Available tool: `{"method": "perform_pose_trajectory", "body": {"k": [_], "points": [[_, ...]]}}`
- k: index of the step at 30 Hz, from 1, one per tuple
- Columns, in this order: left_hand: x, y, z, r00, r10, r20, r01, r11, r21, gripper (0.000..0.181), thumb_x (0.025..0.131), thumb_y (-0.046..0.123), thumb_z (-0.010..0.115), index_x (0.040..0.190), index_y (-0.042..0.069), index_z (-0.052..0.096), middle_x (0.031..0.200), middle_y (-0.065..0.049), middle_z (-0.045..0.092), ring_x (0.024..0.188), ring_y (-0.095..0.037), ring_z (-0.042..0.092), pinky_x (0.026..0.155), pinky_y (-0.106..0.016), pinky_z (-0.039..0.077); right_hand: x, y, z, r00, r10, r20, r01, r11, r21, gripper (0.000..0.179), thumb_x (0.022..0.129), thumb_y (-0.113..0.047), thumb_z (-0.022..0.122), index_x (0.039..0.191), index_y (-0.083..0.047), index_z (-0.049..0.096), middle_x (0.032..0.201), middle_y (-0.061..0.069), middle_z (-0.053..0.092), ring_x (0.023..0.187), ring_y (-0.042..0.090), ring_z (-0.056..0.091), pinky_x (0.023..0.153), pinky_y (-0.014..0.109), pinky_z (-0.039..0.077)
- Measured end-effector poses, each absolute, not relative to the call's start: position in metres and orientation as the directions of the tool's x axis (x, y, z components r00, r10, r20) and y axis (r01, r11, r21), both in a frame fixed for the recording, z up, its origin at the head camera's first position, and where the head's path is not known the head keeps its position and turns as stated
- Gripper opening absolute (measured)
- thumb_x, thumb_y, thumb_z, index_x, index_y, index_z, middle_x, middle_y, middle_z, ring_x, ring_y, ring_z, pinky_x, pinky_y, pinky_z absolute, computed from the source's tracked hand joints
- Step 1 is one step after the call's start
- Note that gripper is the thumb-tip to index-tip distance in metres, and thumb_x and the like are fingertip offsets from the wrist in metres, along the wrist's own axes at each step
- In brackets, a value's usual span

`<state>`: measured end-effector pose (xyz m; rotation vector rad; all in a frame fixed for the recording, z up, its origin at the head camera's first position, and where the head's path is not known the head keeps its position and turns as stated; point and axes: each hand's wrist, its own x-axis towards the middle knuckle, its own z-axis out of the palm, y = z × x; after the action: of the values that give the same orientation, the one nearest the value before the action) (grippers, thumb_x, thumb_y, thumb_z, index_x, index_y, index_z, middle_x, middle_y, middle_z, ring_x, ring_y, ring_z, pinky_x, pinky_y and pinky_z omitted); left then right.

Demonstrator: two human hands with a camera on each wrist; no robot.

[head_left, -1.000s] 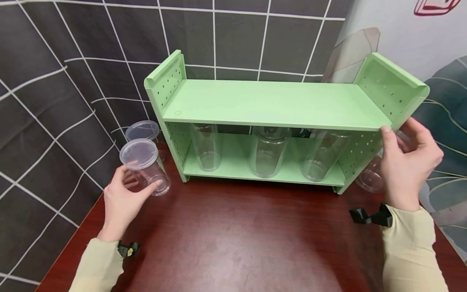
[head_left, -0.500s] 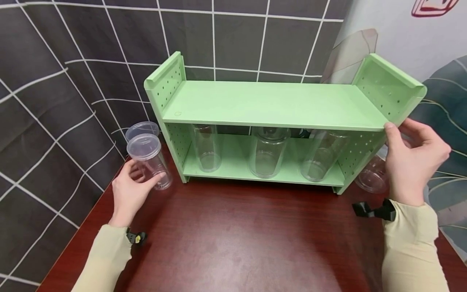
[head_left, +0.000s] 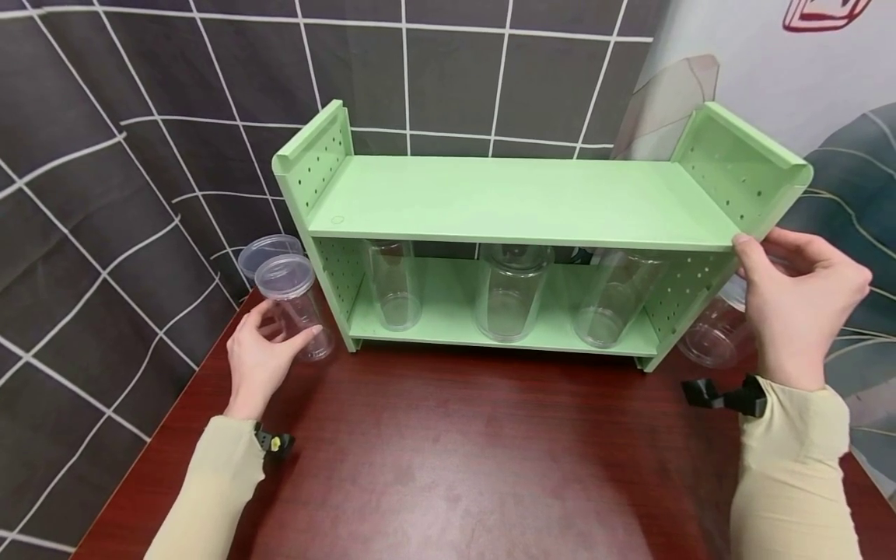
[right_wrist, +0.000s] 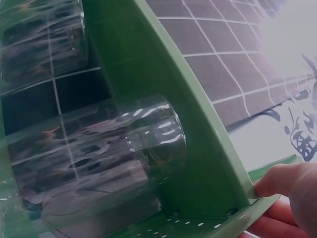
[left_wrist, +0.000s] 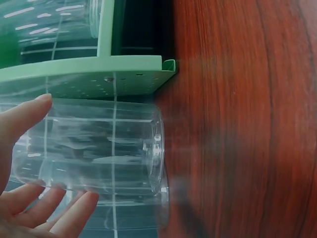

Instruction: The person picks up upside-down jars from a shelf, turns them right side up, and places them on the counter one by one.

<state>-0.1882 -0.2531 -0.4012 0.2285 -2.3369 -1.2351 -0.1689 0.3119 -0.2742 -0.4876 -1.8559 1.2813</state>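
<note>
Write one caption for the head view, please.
Left hand holding a clear jar, right hand gripping a green shelf with more jars inside.

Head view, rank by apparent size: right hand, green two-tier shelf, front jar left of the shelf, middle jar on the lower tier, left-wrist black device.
1. Green two-tier shelf
2. Right hand
3. Front jar left of the shelf and middle jar: too alike to rank
4. Left-wrist black device
</note>
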Motion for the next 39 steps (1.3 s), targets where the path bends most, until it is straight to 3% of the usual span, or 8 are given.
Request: {"method": "perform_pose_trajectory", "body": {"k": [19,29,39], "points": [[-0.209,-0.259,-0.412,-0.876,-0.414,0.248,-0.003,0.519,0.855,0.080,0.080,0.027,0.089,0.147,0.008,0.048,0.138,-0.017,0.061,0.118,-0.033,0.063,0.101,-0.045,0.048,-0.171,0.313,-0.276,-0.583,0.689,0.430,-0.170,0.414,-0.894,0.029,0.086,-0.021,0.083,0.114,-0.015,0.079,0.100,-0.005,0.072,0.081,0.004,0.068,0.069,0.007,0.051],[-0.212,-0.257,-0.414,-0.862,-0.442,0.248,-0.004,0.496,0.868,0.074,0.080,0.023,0.088,0.138,0.002,0.047,0.126,-0.017,0.060,0.113,-0.031,0.064,0.102,-0.043,0.049,-0.170,0.310,-0.273,-0.600,0.686,0.412,-0.154,0.406,-0.901,0.030,0.087,-0.021,0.082,0.115,-0.015,0.079,0.103,-0.003,0.071,0.082,0.003,0.068,0.071,0.008,0.051],[-0.210,-0.256,-0.416,-0.865,-0.441,0.242,0.004,0.475,0.880,0.073,0.082,0.020,0.087,0.139,0.003,0.045,0.134,-0.015,0.061,0.116,-0.030,0.064,0.100,-0.044,0.051,-0.169,0.310,-0.274,-0.596,0.691,0.408,-0.152,0.403,-0.903,0.030,0.086,-0.021,0.082,0.115,-0.015,0.078,0.103,-0.003,0.071,0.082,0.003,0.068,0.071,0.008,0.052]]}}
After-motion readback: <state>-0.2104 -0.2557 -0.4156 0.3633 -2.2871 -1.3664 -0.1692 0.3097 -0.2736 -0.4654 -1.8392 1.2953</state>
